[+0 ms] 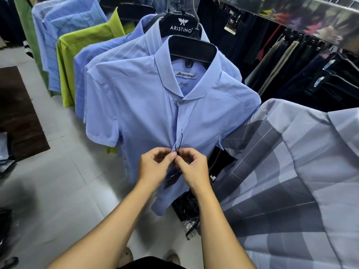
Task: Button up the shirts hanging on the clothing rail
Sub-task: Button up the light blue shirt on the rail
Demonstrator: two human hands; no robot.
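The pale blue shirt [151, 113] hangs on its black hanger [191, 49] at the front end of the row, with the collar button [181, 102] closed. The left hand [153, 167] and right hand [194, 167] meet mid-placket. Each pinches an edge, likely to push a button through beside the tag string [179, 142]. A grey checked shirt [291, 171] hangs just beside.

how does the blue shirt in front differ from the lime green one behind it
The blue shirt faces the camera, the left hand and right hand pinching its front; the lime green shirt is side-on, partly hidden between other shirts, untouched. Both hang in one row.
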